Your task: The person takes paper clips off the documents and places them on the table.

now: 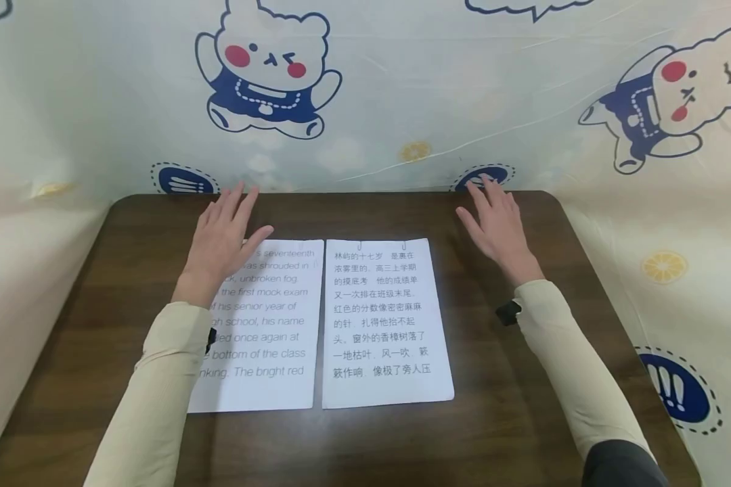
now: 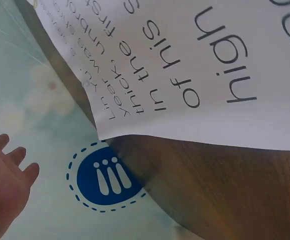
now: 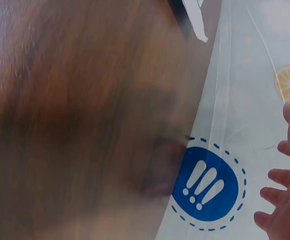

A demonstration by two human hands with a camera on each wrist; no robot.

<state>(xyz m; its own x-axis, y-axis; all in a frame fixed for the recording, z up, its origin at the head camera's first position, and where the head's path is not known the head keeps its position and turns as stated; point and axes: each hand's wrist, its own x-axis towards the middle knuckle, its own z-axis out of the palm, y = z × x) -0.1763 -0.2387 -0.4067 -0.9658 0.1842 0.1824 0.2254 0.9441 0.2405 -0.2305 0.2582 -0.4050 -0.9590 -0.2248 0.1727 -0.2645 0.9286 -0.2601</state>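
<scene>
1. Left hand: released, fingers extended; overlaps the far-left corner of the English sheet. Cannot tell whether they touch.
2. Right hand: released, fingers spread, over the far part of the table.
3. Chinese sheet: left of the right hand, just beside the English sheet.
4. Cloth: beyond both hands.

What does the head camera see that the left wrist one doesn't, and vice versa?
Only the head view shows the right hand, the Chinese text and two bear drawings. Only the left wrist view shows the whole word "high", partly covered in the head view. Both show the left hand, the English sheet, the wooden tabletop and the patterned cloth.
</scene>
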